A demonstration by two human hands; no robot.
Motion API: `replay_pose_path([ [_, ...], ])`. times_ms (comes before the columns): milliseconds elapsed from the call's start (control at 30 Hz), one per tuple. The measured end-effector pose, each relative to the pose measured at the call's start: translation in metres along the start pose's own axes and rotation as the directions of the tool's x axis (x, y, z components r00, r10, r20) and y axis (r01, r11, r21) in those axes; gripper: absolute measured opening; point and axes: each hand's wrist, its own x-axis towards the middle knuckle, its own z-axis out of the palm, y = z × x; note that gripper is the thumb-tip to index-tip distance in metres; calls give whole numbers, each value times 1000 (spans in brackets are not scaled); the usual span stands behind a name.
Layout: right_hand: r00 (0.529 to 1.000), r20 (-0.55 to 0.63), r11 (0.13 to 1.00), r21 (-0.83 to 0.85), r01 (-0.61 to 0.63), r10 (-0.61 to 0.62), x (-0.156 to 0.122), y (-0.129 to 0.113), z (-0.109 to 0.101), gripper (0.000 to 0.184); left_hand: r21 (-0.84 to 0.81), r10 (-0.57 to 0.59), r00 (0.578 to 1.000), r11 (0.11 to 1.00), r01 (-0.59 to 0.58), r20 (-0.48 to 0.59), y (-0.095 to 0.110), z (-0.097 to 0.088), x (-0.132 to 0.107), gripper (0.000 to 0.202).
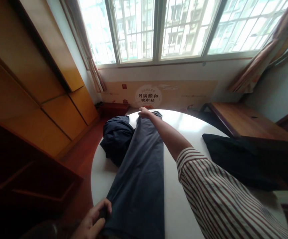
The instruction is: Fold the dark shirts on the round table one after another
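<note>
Grey-blue trousers (141, 166) lie stretched lengthwise across a round white table (183, 199), folded into one long band running from the near edge to the far edge. The right hand (144, 113), on an arm in a striped sleeve (221, 199), reaches to the far end and presses down there; its fingers appear curled over the cloth edge, though how firmly they pinch it cannot be told at this size. The left hand (94, 220) is at the near end, fingers (104, 207) closed around the cloth at the table rim. Both ends of the trousers are thus held, and the band between them lies flat with few creases.

Step in hand, as judged: straightening and tensioning the folded trousers along their length. A further fold would call for one end to be lifted and carried toward the other while the edges stay aligned, with the opposite hand anchoring its end.

Beside the far half of the trousers, on the left and touching them, sits a bunched dark garment (116, 139). A second black garment (245, 159) lies on the right side of the table, well apart. A wooden bench (245, 122) stands beyond it, wooden cabinets (46, 99) line the left wall, and a barred window (171, 30) fills the far wall
</note>
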Motion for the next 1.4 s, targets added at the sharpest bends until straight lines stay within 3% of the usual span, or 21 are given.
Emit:
replay_pose_path([
  [100,999,-51,1000,-13,11,-12,-6,7,-4,27,368,51,993,930,-9,-104,12,-27,1,45],
  [200,983,-177,998,-49,-48,39,-13,26,-28,31,538,202,956,841,-58,-214,32,-47,17,48],
  [267,959,-255,989,-57,-140,121,-20,45,-48,41,523,274,931,845,-114,-240,43,-48,36,51],
  [400,925,-274,962,-1,-275,264,-34,82,-74,56,381,200,977,911,-157,-77,48,-30,74,77],
  [467,924,-244,954,35,-296,296,-37,93,-74,56,355,150,989,924,-140,1,46,-19,84,81],
  [633,921,-214,946,92,-311,324,-28,99,-51,49,414,138,967,884,-217,212,53,-4,85,55],
  [767,937,-201,956,128,-264,286,-21,99,-44,49,385,204,968,890,-246,145,53,4,78,54],
  [900,967,-124,960,199,-197,224,-20,99,-50,68,320,224,962,910,-264,154,46,6,74,57],
  [1067,987,-72,964,237,-123,143,-19,95,-46,83,258,107,976,953,-155,190,37,-1,71,55],
  [1233,987,-107,970,221,-97,123,-20,95,-38,78,126,-95,963,990,65,252,32,-4,62,68],
  [1400,973,-184,976,196,-99,136,-30,105,-59,77,115,-135,951,988,107,277,28,9,52,73],
])
